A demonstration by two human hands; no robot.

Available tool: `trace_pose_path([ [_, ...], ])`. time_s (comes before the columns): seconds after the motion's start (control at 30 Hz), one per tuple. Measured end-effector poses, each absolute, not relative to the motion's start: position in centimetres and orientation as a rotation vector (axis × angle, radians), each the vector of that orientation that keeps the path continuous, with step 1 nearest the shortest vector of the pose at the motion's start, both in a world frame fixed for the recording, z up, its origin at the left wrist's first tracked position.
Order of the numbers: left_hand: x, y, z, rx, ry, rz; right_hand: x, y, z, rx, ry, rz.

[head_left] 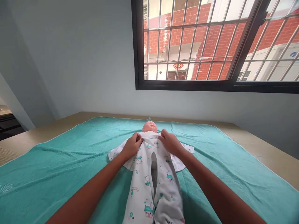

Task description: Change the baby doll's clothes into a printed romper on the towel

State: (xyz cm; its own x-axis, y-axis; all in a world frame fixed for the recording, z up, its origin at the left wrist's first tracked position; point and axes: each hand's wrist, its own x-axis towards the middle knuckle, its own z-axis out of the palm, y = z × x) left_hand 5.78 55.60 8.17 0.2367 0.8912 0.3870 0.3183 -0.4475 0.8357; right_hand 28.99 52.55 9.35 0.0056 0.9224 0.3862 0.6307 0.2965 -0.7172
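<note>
A baby doll (150,126) lies on its back, its head toward the wall. It wears a white printed top whose sleeve (114,152) spreads out to the left. White baby pants (142,174) with green and pink prints lie over the doll's body, legs toward me, with a long opening at the crotch. My left hand (132,143) pinches the left side of the waistband. My right hand (170,141) grips its right side near the doll's chest. The doll's lower body is hidden under the pants.
A green towel (77,155) with a few wrinkles covers most of the wooden table (245,132). Behind it stands a grey-white wall (98,62) with a black-framed window (182,84) and metal bars.
</note>
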Motion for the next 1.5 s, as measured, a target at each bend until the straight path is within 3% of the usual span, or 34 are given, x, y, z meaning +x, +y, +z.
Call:
trace_pose_path([
  [0.3,5.4,56.6,5.5,1.624,0.912,1.148,28.3,54.7,5.2,-1.302,-1.447,0.669],
  [0.6,3.0,56.4,6.8,1.617,0.818,0.868,32.9,53.2,6.6,-1.159,-1.556,1.312],
  [0.73,2.8,56.4,6.4,1.791,0.885,0.82,33.9,52.4,6.5,-1.082,-1.562,1.444],
  [0.9,3.5,56.3,5.2,1.903,0.964,1.21,33.3,51.8,6.4,-1.033,-1.56,1.251],
  [1.03,4.1,56.3,4.6,1.866,0.981,1.295,32.6,51.6,6.5,-1.092,-1.584,1.174],
  [1.33,3.7,56.7,5.4,2.208,1.043,1.252,31.5,53.7,3.4,-1.181,-1.534,0.723],
  [1.5,2.5,58.7,8.2,2.191,1.016,0.811,31.4,53.9,3.6,-1.25,-1.584,0.499],
])
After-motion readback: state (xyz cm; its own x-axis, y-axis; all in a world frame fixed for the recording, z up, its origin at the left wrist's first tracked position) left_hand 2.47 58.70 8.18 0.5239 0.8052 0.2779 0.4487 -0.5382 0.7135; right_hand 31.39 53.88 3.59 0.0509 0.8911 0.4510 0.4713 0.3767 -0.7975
